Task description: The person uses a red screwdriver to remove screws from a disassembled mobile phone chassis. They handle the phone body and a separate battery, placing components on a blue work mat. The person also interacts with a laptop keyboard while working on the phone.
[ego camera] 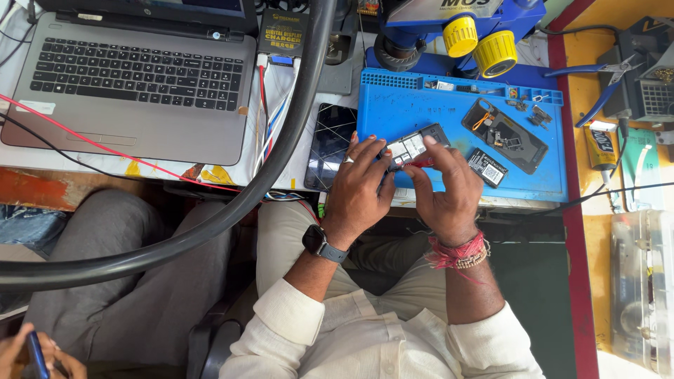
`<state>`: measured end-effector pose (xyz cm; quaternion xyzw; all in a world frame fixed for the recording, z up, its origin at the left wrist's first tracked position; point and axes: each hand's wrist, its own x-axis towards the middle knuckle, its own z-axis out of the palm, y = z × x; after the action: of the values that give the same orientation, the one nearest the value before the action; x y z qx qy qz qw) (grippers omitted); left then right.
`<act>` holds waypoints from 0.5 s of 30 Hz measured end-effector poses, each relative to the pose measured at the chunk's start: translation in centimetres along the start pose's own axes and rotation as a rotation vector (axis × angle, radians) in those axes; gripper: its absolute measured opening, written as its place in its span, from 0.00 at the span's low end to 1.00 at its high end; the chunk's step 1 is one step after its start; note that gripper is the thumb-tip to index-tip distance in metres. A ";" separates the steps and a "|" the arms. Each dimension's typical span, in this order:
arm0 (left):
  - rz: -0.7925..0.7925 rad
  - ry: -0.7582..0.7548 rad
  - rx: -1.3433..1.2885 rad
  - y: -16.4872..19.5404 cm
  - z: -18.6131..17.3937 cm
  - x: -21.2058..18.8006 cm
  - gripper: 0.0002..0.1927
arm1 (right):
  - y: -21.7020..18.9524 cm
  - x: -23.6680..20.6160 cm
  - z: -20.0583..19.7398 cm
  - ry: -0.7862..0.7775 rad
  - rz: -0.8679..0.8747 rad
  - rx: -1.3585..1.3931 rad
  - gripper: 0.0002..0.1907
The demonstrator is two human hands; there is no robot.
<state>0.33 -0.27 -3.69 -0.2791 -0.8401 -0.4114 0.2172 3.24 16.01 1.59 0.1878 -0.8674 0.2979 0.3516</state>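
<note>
Blue mat [421, 112] lay beneath an opened phone [414, 146], pinched by the left hand [358, 186] and right hand [446, 193].

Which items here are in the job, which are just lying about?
In hand: left hand and right hand hold the opened phone over the blue mat.

Lying about: phone back shell, small battery, cracked screen panel, laptop, pliers.

Bright, even daylight, soft shadows, sharp focus throughout, slight wide-angle bending at edges.
</note>
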 end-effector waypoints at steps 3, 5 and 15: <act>0.003 0.002 0.003 0.1 -0.1 0.1 0.18 | -0.8 0.8 -0.3 0.036 -0.073 0.043 0.27; 0.002 0.006 0.000 0.3 -0.3 0.1 0.18 | -1.5 1.3 -0.4 -0.014 -0.022 0.126 0.24; -0.003 0.033 -0.045 0.6 -1.0 0.3 0.19 | -1.6 0.9 0.4 0.011 0.133 0.209 0.24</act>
<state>0.57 -0.73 -2.59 -0.2756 -0.8272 -0.4353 0.2240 3.24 14.45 2.58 0.1639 -0.8400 0.4106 0.3145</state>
